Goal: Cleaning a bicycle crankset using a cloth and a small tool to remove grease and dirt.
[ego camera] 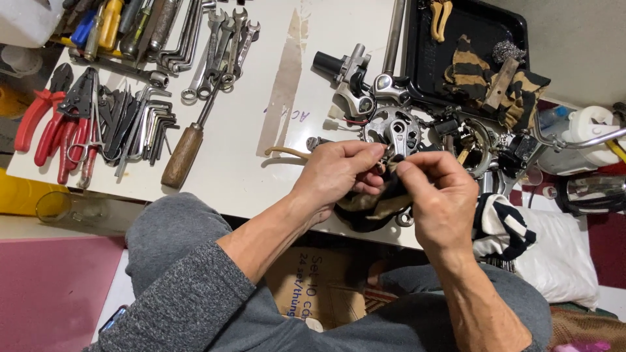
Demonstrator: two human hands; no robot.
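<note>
Dark, grimy rag (372, 205) sits bunched at the white table (228, 163) edge; our left hand (339, 173) and right hand (437, 195) both pinch it, fingers curled, meeting fingertip to fingertip.

— What's your white tabletop (248, 163) carrying, left of your fingers (372, 156)?

— Red-handled pliers (45, 114), hex keys (140, 124), combination wrenches (222, 45) and a wooden-handled screwdriver (186, 150).

— And beyond your fingertips?

— A chainring crankset (394, 130) just past them, and a black tray (469, 45) further back holding a striped rag (479, 78).
</note>
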